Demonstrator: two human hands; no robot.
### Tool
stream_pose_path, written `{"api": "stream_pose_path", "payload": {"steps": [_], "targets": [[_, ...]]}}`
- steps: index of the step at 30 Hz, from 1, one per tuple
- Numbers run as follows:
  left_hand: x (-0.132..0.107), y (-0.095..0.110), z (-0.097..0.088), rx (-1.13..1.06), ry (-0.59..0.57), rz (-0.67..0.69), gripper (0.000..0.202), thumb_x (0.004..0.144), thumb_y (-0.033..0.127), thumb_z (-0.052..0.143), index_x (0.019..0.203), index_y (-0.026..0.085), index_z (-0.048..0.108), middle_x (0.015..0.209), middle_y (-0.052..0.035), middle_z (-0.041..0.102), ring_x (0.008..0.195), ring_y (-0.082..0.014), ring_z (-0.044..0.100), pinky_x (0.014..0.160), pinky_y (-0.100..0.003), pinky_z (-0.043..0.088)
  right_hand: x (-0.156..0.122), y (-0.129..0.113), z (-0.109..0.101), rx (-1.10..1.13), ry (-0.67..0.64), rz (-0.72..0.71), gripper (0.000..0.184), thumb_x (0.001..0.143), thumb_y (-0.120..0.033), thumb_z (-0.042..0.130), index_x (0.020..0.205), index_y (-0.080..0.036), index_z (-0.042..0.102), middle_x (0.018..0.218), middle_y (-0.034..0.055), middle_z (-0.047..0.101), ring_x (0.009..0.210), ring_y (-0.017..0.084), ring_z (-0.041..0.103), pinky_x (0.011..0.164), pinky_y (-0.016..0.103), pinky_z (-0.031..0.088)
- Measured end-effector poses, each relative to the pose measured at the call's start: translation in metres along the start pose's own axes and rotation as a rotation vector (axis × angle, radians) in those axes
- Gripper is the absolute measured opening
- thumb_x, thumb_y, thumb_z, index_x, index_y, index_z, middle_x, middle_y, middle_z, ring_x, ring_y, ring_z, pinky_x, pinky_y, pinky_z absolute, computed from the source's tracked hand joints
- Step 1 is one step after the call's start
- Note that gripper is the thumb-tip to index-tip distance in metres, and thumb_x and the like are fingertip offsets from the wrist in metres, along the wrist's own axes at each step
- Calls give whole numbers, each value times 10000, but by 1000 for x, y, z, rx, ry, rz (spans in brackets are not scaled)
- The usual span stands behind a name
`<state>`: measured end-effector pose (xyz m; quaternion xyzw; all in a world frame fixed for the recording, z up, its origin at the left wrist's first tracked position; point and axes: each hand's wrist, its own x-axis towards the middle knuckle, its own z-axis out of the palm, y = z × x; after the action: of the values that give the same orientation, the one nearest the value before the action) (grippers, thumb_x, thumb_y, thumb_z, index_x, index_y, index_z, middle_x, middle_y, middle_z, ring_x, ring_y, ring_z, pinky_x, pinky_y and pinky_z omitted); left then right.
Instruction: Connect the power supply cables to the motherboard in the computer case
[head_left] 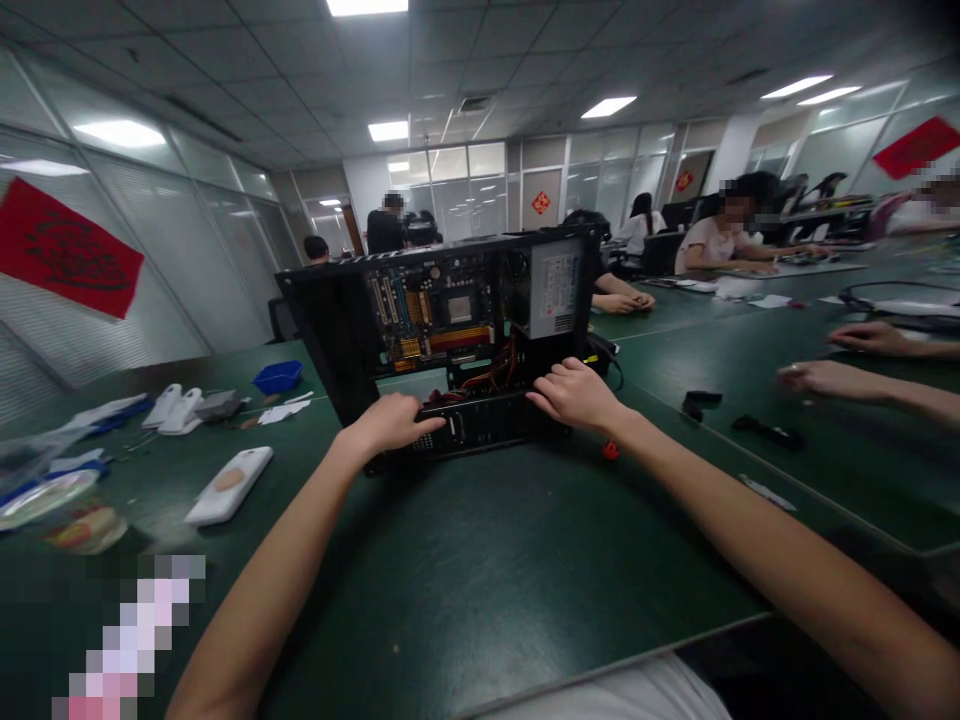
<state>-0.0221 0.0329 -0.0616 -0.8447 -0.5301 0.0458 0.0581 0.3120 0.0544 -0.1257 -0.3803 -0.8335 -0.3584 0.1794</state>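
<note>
A black computer case [480, 408] stands on the green table in front of me, its open side facing me. Inside it show a motherboard [442, 310], a power supply [553, 290] with a white label, and some orange and dark cables [491, 380]. My left hand [390, 422] grips the near lower edge of the case at its left part, fingers bent over the rim. Farther right on the same edge, my right hand [574, 392] is closed over it with curled fingers. The fingertips of both hands are partly hidden behind the rim.
Left on the table [450, 560] are a white phone [231, 485], a plastic cup [82, 515], a blue tray [277, 376] and papers. A small red object [611, 450] lies right of the case. Another person's hands [832, 380] rest farther right, near black parts [766, 432].
</note>
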Motion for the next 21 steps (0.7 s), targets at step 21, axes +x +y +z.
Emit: {"api": "stream_pose_path", "payload": {"steps": [21], "targets": [[66, -10, 9, -383, -179, 110, 397, 833, 470, 604, 1019, 164, 775, 937, -75, 764, 873, -224, 680, 677, -248, 447, 0, -12, -21, 41, -89, 60, 442, 1040, -399, 390, 829, -128, 668, 790, 126, 703, 789, 241, 594, 815, 388, 320]]}}
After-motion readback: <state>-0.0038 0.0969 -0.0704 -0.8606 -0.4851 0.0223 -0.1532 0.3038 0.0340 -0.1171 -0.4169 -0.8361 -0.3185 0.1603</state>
